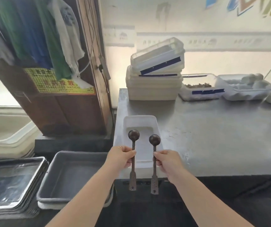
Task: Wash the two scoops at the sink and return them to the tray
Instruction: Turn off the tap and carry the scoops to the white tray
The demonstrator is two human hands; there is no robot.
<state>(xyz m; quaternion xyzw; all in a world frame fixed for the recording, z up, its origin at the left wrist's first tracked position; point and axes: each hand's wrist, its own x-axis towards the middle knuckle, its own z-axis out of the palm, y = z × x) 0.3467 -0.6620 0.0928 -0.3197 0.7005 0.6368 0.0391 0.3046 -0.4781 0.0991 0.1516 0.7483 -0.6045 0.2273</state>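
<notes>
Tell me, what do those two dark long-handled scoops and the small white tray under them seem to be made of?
The left dark round-bowled scoop and the right dark round-bowled scoop look like metal, dull brown and mottled, perhaps tarnished or rusty; their thin flat handles with hanging holes suggest stamped metal. The small white rectangular tray looks like plastic: faintly translucent, softly rounded rim, matte sheen. The grey countertop appears to be brushed stainless steel.

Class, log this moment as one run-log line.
left hand: holds left scoop | right hand: holds right scoop | both over white tray | sink: unseen
</notes>
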